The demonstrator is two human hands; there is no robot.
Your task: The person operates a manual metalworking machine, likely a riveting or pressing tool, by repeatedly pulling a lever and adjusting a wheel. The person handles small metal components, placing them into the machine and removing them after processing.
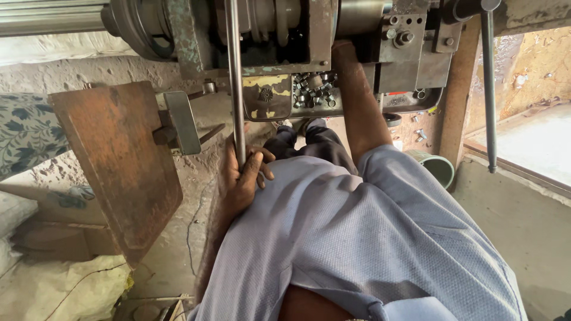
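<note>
My left hand [244,178] is closed around the lower end of a long upright steel rod [234,77] that rises in front of a grey machine [297,35]. My right arm reaches up and forward; my right hand [342,50] is at the machine body, mostly hidden behind a metal edge, so its grip is unclear. Just below it a tray [267,110] on the machine holds several small shiny metal pieces [312,92]. My light blue shirt fills the lower middle of the view.
A rusty brown metal plate [119,160] leans at the left beside a grey bracket [181,122]. A second thin lever rod [489,89] hangs at the right. A green round container [437,166] sits on the floor. White sacks [59,285] lie at lower left.
</note>
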